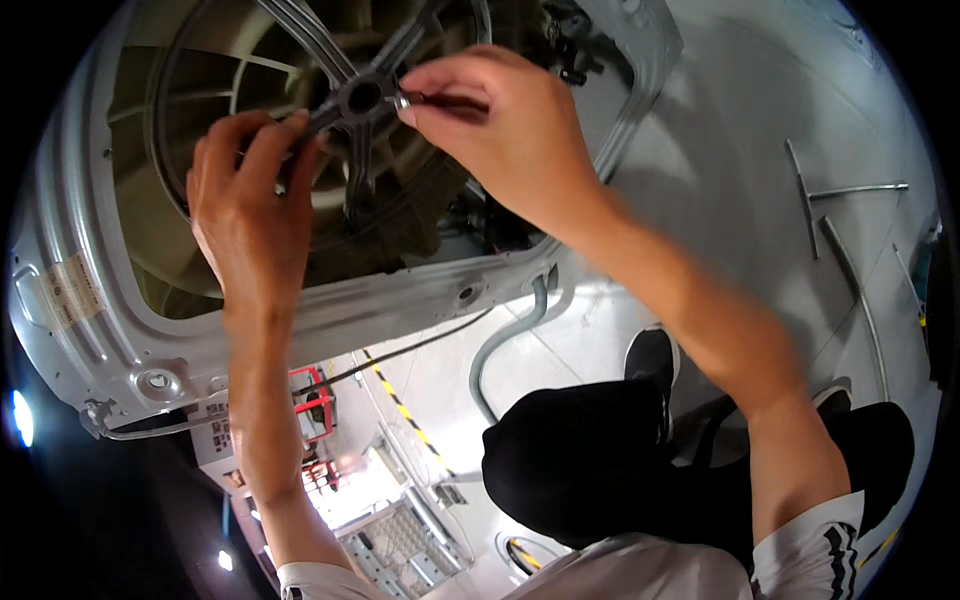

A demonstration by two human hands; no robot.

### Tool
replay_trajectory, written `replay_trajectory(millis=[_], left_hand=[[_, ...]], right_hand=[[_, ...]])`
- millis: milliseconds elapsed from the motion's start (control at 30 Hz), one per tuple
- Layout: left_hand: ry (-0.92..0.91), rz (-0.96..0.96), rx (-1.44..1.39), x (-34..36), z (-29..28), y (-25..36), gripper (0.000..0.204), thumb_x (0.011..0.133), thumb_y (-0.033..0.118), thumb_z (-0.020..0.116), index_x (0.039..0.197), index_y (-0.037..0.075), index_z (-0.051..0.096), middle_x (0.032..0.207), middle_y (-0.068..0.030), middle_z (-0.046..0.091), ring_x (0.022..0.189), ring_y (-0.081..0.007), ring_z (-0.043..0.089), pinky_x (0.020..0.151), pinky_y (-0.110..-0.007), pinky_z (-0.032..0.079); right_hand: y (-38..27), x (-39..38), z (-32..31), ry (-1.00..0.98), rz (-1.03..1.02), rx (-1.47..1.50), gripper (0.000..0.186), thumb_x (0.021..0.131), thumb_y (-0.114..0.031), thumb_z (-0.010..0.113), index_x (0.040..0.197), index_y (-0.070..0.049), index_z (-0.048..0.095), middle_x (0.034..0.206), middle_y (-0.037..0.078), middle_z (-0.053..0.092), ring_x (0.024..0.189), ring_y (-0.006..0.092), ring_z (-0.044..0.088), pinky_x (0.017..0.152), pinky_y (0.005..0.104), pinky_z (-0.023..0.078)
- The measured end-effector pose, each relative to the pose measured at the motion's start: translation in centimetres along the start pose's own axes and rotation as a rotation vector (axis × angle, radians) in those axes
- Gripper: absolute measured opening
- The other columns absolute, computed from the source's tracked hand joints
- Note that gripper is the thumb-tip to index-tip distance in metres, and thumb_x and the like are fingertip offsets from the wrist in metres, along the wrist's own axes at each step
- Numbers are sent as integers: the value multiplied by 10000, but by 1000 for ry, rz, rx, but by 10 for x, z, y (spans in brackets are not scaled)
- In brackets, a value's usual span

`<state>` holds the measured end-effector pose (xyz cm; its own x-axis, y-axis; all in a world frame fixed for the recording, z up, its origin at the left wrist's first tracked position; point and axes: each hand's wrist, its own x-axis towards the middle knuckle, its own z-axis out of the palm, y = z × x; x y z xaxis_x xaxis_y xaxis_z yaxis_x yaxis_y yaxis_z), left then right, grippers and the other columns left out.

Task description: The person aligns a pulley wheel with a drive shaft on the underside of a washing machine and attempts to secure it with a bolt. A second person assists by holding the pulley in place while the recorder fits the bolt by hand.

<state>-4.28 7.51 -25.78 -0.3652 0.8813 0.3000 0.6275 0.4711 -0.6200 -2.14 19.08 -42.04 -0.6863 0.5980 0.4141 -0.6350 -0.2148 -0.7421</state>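
Note:
A dark grey spoked pulley wheel (362, 165) with a round hole at its hub sits in the open back of a grey metal cabinet (380, 290), which looks like a washing machine. My left hand (245, 190) is closed round one spoke on the wheel's left side, fingertips near the hub. At the hub's right edge, the thumb and forefinger of my right hand (515, 125) pinch a small shiny metal piece (403, 101), perhaps a bolt. Its far end is hidden by the fingers. Behind the wheel shows a large ribbed, yellowish-brown tub (270, 90).
A grey hose (490, 355) hangs from the cabinet's lower edge toward the floor. On the floor at right lie a T-handle wrench (855, 189) and a bent metal rod (860, 290). My knee (560, 460) is close below the cabinet. Yellow-black tape (405, 410) marks the floor.

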Motion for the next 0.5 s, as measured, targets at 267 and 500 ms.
replay_trajectory(millis=[267, 500], left_hand=[[-56, -3, 41, 2, -1, 4, 213, 707, 120, 757, 909, 117, 691, 884, -16, 592, 825, -193, 573, 779, -339, 399], [-39, 7, 42, -5, 3, 0, 219, 711, 130, 758, 918, 125, 686, 872, -1, 587, 828, -182, 569, 826, -339, 354]], right_hand=[[3, 3, 4, 47, -42, -24, 125, 718, -56, 720, 833, -19, 687, 776, 107, 633, 688, 228, 650, 633, 301, 522], [5, 5, 9, 73, -154, -69, 101, 706, -72, 731, 789, -33, 691, 747, 94, 633, 684, 240, 633, 619, 306, 514]])
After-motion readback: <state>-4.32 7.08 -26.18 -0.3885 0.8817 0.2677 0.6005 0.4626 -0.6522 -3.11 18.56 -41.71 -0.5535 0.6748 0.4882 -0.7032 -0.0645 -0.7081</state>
